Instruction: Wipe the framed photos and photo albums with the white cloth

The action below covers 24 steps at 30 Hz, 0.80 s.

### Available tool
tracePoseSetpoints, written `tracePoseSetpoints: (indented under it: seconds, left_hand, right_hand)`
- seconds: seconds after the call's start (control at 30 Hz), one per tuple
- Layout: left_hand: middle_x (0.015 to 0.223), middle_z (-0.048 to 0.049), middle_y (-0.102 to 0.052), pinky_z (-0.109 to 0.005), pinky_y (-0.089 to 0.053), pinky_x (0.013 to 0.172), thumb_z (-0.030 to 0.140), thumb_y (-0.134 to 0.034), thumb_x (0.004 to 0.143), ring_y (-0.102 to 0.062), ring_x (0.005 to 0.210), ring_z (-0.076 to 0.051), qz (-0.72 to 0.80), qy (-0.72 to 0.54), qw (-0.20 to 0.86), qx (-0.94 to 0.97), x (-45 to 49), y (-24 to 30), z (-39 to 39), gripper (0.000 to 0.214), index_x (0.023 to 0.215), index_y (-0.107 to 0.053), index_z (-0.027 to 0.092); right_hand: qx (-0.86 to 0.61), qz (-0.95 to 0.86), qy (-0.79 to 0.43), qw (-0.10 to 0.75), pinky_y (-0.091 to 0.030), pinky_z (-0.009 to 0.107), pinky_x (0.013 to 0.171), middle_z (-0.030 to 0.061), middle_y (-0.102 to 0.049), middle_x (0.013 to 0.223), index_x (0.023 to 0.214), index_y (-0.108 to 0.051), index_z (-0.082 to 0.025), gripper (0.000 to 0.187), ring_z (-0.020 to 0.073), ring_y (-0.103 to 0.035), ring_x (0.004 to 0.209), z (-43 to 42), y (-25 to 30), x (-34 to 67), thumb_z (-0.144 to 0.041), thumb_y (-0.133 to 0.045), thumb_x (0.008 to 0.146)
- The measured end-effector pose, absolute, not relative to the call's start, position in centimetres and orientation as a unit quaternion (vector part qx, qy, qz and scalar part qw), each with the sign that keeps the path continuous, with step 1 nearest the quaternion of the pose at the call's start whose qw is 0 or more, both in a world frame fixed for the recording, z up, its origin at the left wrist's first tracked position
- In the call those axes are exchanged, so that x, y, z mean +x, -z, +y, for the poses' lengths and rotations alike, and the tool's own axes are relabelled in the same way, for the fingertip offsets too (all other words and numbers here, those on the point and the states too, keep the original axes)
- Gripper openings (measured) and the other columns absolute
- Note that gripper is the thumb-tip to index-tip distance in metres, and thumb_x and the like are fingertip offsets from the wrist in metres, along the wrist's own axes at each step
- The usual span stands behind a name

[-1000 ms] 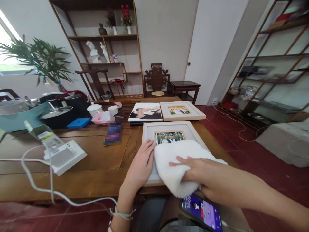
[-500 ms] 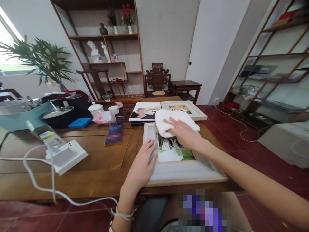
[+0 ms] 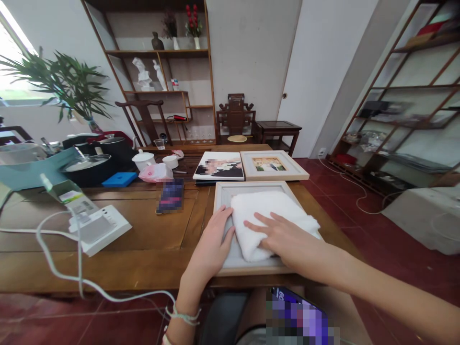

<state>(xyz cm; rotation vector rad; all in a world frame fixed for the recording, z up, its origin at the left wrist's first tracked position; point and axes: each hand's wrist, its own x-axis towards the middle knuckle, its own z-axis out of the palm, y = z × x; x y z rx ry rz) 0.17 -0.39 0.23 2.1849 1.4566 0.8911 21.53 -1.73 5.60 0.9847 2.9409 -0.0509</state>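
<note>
A picture frame [image 3: 264, 186] with a pale wooden edge lies flat on the table before me. A folded white towel [image 3: 283, 206] covers most of its middle and hides the photo inside. My right hand [image 3: 280, 237] presses on the towel with fingers spread over it, the thumb tucked at its near edge. On the left side of the frame rests my left hand [image 3: 215, 239], fingers stretched out and lying on the border, its tips close to the towel.
Behind the frame lie a photo panel [image 3: 219, 166] and another framed picture [image 3: 302, 171]. Leftward on the wooden table [image 3: 151, 258] are an open white box [image 3: 108, 230], a white cable [image 3: 104, 294], a blue box [image 3: 120, 179], a dark pan [image 3: 86, 175] and a white teapot [image 3: 143, 158]. A phone [image 3: 298, 306] shows below the table edge.
My right hand has drawn the towel toward me, from the frame's far edge down over the photo. The framed picture behind is now uncovered. My left hand stays on the border.
</note>
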Motion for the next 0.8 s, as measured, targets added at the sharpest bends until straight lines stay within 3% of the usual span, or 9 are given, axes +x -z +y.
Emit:
tracePoseSetpoints:
  seconds: [0.2, 0.3, 0.47, 0.67, 0.8]
  left_hand:
    - [0.140, -0.0115, -0.047, -0.044, -0.028, 0.114, 0.021, -0.041, 0.091, -0.035, 0.136, -0.022, 0.499, -0.312, 0.180, 0.788, 0.2, -0.3, -0.2, 0.034, 0.123, -0.053, 0.017]
    - [0.141, -0.0121, -0.047, -0.044, -0.028, 0.114, 0.022, -0.040, 0.092, -0.034, 0.137, -0.022, 0.501, -0.302, 0.178, 0.791, 0.3, -0.3, -0.2, 0.034, 0.122, -0.055, 0.014]
    - [0.141, -0.0133, -0.047, -0.043, -0.028, 0.114, 0.025, -0.040, 0.092, -0.033, 0.137, -0.022, 0.506, -0.296, 0.175, 0.791, 0.3, -0.4, -0.2, 0.037, 0.124, -0.054, 0.012]
    - [0.142, -0.0121, -0.045, -0.043, -0.027, 0.114, 0.028, -0.040, 0.093, -0.032, 0.138, -0.022, 0.504, -0.298, 0.186, 0.789, 0.2, -0.3, -0.2, 0.037, 0.124, -0.054, 0.014]
    - [0.148, -0.0117, -0.036, -0.042, -0.024, 0.115, 0.034, -0.036, 0.095, -0.029, 0.139, -0.022, 0.514, -0.316, 0.204, 0.771, 0.2, -0.4, -0.4, 0.047, 0.139, -0.036, 0.016]
  right_hand:
    - [0.299, 0.947, 0.118, -0.010, -0.033, 0.040, 0.108, -0.0029, -0.047, 0.141, 0.102, -0.067, -0.025, 0.060, 0.0236, -0.036, 0.133, -5.0, -8.0, 23.1, 0.009, -0.039, 0.062]
    - [0.329, 0.931, 0.156, -0.008, -0.032, 0.035, 0.109, -0.0009, -0.045, 0.142, 0.105, -0.068, -0.024, 0.062, 0.0205, -0.035, 0.134, -4.3, -8.0, 23.7, 0.008, -0.038, 0.061]
    - [0.379, 0.919, 0.104, -0.029, -0.025, 0.044, 0.112, 0.0045, -0.036, 0.147, 0.110, -0.066, -0.020, 0.062, 0.0227, -0.028, 0.137, -0.5, -6.0, 25.0, 0.007, -0.038, 0.062]
    - [0.405, 0.907, 0.000, -0.115, -0.036, 0.044, 0.107, 0.0058, -0.036, 0.148, 0.118, -0.061, -0.020, 0.067, 0.0238, -0.033, 0.135, 4.7, -5.5, 24.1, 0.010, -0.038, 0.062]
    - [0.406, 0.904, -0.072, -0.112, -0.037, 0.050, 0.105, 0.0064, -0.034, 0.149, 0.123, -0.057, -0.021, 0.071, 0.0288, -0.030, 0.136, 7.5, -5.6, 21.5, 0.013, -0.038, 0.063]
